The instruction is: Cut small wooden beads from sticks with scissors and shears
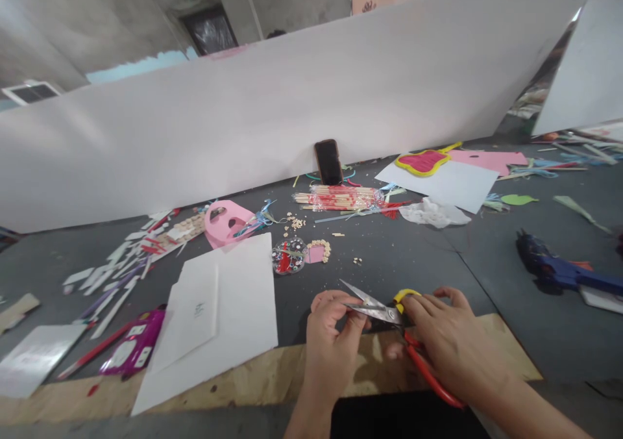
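My right hand (450,338) grips a pair of scissors (377,309) by their red and yellow handles, the steel blades apart and pointing left. My left hand (333,335) is pinched closed right at the blades, fingertips touching the lower blade; whatever small piece it holds is hidden between the fingers. Both hands rest over a strip of brown cardboard (253,380) at the near edge of the grey table (413,257).
White paper sheets (219,309) lie left of my hands, with a magenta packet (134,345) and paper strips beyond. A clear bead box (288,257), pink foam shapes (224,221), a stick bundle (341,197), a phone (328,161) against the white board and a blue glue gun (555,267) surround them.
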Available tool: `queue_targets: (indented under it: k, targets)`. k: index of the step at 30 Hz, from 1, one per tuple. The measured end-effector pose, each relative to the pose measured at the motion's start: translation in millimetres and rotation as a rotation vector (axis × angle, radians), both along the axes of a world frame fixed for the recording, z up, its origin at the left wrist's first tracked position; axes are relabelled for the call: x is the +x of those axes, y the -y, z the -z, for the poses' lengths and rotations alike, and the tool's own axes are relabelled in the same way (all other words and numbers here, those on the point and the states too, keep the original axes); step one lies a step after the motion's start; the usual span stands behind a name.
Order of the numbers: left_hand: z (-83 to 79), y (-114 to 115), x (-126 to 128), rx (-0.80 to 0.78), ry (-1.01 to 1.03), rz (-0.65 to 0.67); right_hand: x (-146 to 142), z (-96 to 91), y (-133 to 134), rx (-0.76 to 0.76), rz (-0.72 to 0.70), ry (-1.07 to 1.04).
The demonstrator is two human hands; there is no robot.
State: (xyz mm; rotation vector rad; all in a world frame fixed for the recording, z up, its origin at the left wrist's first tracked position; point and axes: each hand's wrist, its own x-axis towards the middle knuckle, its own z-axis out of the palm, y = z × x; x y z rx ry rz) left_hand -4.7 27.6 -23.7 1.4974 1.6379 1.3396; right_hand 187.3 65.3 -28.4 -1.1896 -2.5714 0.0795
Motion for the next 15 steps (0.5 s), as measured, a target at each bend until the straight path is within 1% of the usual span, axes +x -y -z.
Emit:
queue_targets:
  k: [2,6,11,15]
  targets:
    - [0.1,0.3,0.3,0.001,0.009,0.009,1.0,0.8,-0.5,-0.02,-0.009,0.005]
    - [2.5,0.3,0.8,-0.046,0.012,0.03,2.4,2.4,-1.3,-0.059,0.0,0.025]
    - [8.1,-0.7,0.3,-0.082,-0.002,0.032,1.9,1.6,-2.0,-0.036,0.003,0.019]
    - [6.9,-1.3,-0.2,-0.089,0.027,0.037,2.1,-2.1,-2.3,-0.047,-0.029,0.012]
